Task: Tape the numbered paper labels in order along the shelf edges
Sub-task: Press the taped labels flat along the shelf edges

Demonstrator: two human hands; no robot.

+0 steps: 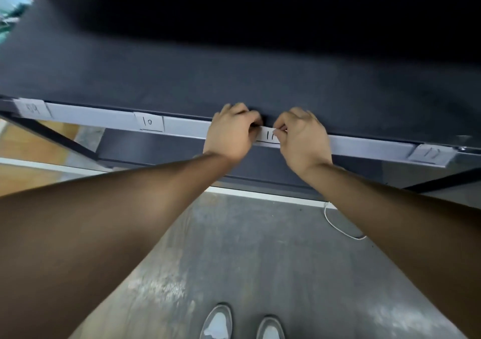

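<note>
Paper label 11 (268, 137) sits flat on the shelf edge (187, 127), long axis along it, between my hands: left hand (231, 133) and right hand (303, 138) fingers curled, pinching its ends.

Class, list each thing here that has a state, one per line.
label 09, stuck on shelf edge
label 10, stuck there too
label 11, held on edge by both hands
left hand, grips label 11's left end
right hand, pinches its right end
far-right label, stuck, number blurred
</note>
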